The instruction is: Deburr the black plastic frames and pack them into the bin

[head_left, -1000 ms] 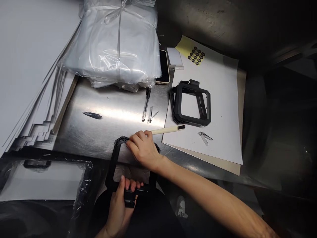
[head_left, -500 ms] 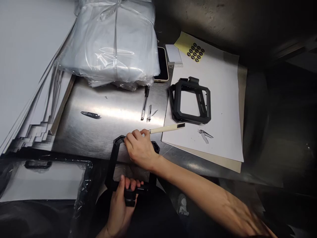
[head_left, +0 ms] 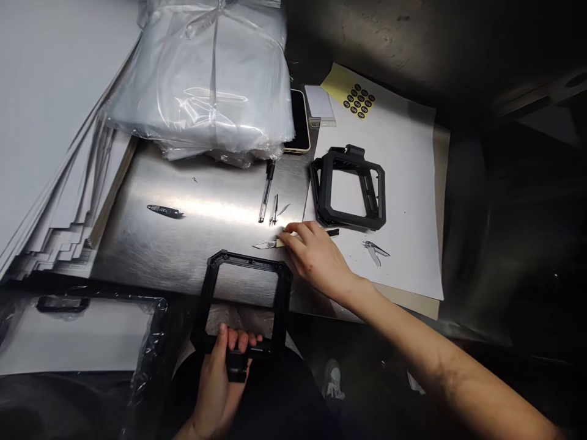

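Observation:
My left hand [head_left: 219,373] grips the lower bar of a black plastic frame [head_left: 283,293], thumb on one side and fingers curled over the other. The frame is held upright above my lap at the table's near edge. My right hand [head_left: 316,256] is at a cream-handled craft knife [head_left: 265,245], its fingers pinched around the handle, which they partly cover. The blade points left, just beyond the frame's top edge. Another black frame assembly [head_left: 383,208] lies on white sheets [head_left: 403,171] to the right.
A pen [head_left: 266,192], small nippers [head_left: 274,211] and a dark oval tool [head_left: 165,211] lie on the metal table [head_left: 206,226]. More nippers [head_left: 376,252] rest on the sheets near stickers [head_left: 359,101]. Behind are tied plastic bags [head_left: 202,79] and a phone [head_left: 300,122].
My right hand has left the top of the black frame and moved right onto the craft knife's handle, uncovering the blade. My left hand keeps its hold on the frame.

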Demonstrator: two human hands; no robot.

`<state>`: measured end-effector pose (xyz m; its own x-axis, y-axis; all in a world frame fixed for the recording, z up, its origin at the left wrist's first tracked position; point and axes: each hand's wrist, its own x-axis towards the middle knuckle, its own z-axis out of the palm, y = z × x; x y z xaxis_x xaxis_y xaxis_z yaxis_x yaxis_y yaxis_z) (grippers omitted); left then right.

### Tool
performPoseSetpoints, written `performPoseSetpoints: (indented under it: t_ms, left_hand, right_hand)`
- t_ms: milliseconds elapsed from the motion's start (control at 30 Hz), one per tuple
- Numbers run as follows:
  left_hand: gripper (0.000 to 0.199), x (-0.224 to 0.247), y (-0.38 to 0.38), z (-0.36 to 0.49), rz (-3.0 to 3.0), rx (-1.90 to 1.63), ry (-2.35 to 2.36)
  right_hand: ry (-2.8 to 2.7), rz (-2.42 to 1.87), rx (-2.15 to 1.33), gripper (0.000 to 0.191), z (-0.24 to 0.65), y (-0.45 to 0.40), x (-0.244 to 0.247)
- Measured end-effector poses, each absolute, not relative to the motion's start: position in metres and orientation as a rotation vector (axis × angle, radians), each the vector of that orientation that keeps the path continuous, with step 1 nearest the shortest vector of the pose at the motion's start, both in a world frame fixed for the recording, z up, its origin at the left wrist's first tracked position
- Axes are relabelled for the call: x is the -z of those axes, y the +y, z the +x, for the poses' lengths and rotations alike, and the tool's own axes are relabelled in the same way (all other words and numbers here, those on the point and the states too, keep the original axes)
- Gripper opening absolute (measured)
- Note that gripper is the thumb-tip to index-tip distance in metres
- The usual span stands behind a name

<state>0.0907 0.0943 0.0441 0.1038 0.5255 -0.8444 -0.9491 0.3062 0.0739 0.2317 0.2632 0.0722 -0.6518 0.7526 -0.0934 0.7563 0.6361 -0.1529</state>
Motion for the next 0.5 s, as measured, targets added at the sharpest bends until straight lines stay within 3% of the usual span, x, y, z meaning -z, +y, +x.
performPoseSetpoints:
  t_ms: [133,333,500]
  left_hand:
    - [0.036,-0.046,0.095,0.09,-0.571,-1.174,0.918]
    - [0.037,-0.042,0.095,0.092,-0.582,-1.172,0.905]
    - [0.037,-0.042,0.096,0.092,-0.584,-1.162,0.913]
  right_hand:
    - [2.765,1.231,0.134,0.025,0.23,0.266,-0.066]
    - [2.67,1.113,0.281,0.034,0.212,0.238,-0.1]
    - [2.692,0.972,0.189,0.032,0.193,0.233,-0.106]
